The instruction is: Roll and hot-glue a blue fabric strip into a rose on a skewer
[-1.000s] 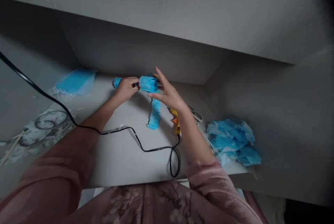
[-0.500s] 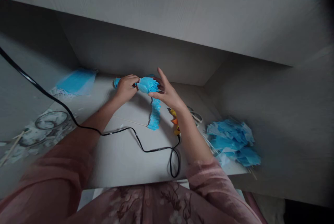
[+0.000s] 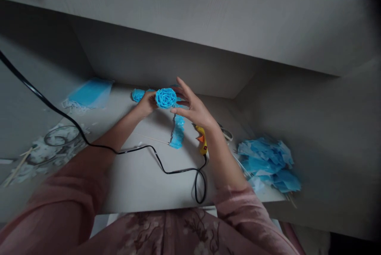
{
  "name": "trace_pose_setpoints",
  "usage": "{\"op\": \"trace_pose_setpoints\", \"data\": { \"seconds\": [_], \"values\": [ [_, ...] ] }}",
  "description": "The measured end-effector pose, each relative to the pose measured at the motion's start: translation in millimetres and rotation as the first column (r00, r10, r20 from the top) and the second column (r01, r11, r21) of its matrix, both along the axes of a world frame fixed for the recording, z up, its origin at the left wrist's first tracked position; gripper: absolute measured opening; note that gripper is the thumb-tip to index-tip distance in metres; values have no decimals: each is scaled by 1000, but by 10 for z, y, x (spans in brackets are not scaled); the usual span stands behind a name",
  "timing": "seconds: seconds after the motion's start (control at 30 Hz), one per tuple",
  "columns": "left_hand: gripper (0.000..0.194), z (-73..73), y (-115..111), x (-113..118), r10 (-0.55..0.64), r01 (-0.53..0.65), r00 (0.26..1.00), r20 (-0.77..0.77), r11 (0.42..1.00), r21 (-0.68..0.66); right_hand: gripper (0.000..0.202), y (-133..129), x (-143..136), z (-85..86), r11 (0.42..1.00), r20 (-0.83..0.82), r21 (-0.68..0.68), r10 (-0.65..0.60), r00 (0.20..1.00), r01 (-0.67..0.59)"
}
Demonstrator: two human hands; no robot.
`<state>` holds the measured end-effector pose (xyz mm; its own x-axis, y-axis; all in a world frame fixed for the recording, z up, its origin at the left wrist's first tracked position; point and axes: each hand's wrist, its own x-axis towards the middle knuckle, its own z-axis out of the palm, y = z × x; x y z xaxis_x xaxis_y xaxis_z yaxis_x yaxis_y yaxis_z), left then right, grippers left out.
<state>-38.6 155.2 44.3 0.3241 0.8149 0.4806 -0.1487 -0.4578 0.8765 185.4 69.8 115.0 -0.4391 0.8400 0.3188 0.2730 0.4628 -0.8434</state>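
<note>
A blue rose-like flower is held up near the middle, its coiled petals facing me. My left hand is closed on it from behind, and its fingertips are partly hidden. To the flower's right is my right hand, with fingers spread and thumb apart, curved around the flower's side without gripping it. Below lies a ruffled blue strip with a thin wooden stick at its lower end. Behind my left hand another blue flower rests on the table. Beside my right forearm lies a yellow glue gun, partly covered.
The black cord loops across the table. A blue sheet stack sits at the back left, with white scraps nearer. Blue pieces are piled right, by scissors. A board overhangs the back.
The flower has turned from a side view to petals facing me. My left hand has rotated with it, uncovering more of the flower behind. My right hand stays beside it, fingers spread.
</note>
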Motion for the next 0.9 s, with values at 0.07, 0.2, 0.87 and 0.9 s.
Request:
{"op": "trace_pose_setpoints", "data": {
  "seconds": [0.07,0.2,0.87,0.9],
  "values": [
    [61,0,11,-4,3,-3,1000,-28,1000,19,134,2,-3,-9,1000,0,-1,8,1000,-8],
    [35,-27,53,-40,81,-49,974,-210,987,153,120,49,-11,-105,999,-29,-31,14,999,-15],
    [40,-554,867,-881,725,-741,627,-284,668,67,82,1780,-476,-286,977,149,179,-141,979,114],
    [39,-621,870,-898,728,-755,608,-318,654,54,81,1834,-562,-336,976,187,193,-136,973,99]
  ]
}}
